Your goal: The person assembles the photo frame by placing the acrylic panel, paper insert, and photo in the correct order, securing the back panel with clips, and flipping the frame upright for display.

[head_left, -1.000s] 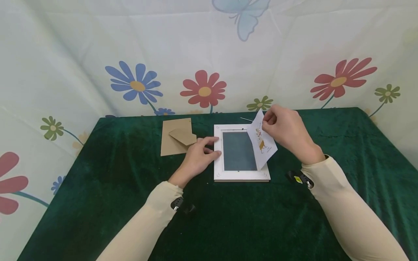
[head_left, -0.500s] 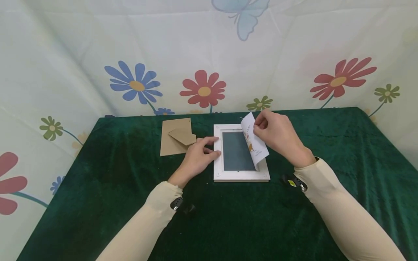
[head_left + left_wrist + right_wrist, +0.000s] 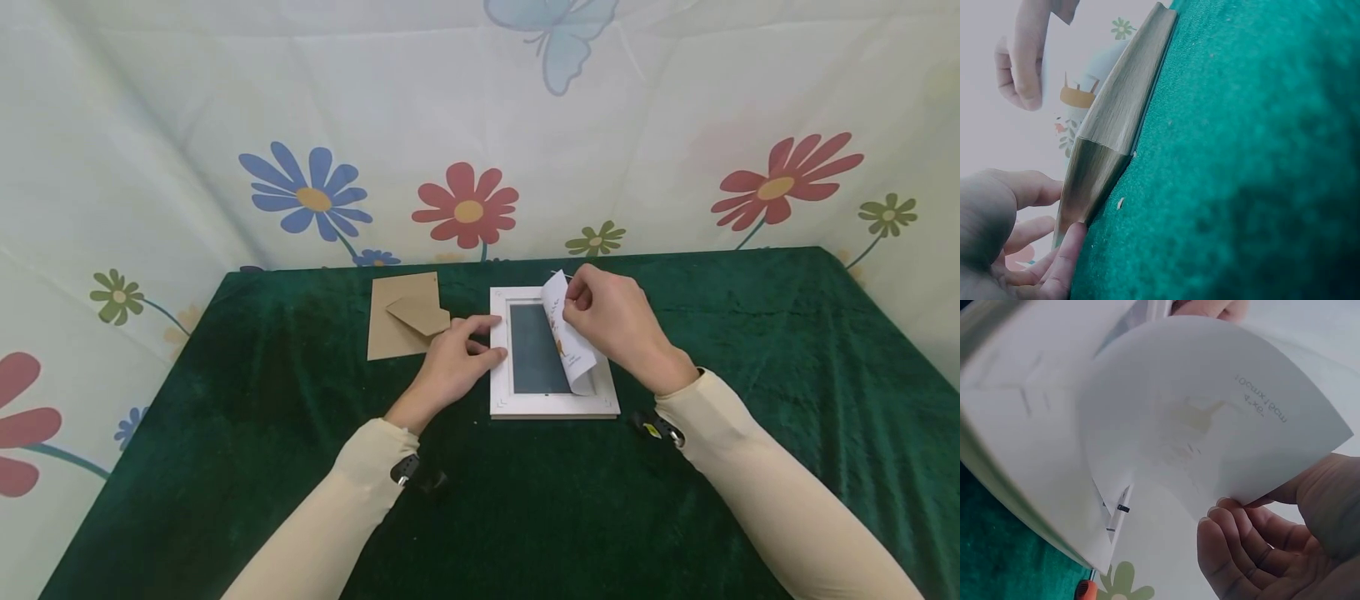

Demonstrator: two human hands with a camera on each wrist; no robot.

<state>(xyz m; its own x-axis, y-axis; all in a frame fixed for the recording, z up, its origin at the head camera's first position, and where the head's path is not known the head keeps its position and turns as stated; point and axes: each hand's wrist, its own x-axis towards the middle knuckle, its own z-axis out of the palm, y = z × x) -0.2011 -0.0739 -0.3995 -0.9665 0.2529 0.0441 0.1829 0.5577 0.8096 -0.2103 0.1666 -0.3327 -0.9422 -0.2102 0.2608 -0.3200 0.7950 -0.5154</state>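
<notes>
A white picture frame [image 3: 555,406] with wooden-looking sides lies on the green cloth, its dark pane [image 3: 536,350] partly bare. My left hand [image 3: 453,358] grips the frame's left edge; the left wrist view has its fingers against the wooden side [image 3: 1094,172]. Between thumb and fingertips, my right hand [image 3: 618,321] pinches the right edge of a printed paper sheet [image 3: 567,337]. The sheet curls up over the right part of the opening, its lower end inside the frame. In the right wrist view the sheet's back [image 3: 1210,394] shows size lettering through it.
A brown backing board [image 3: 390,342] with a folded stand flap lies left of the frame, close to my left hand. Behind the frame is an orange-handled tool [image 3: 1087,590] with a thin metal shaft. A flowered curtain [image 3: 390,108] rises behind the green-covered table [image 3: 480,517].
My right hand has moved left and lower with the sheet, which now curls more and covers more of the opening. The left hand and frame have stayed put.
</notes>
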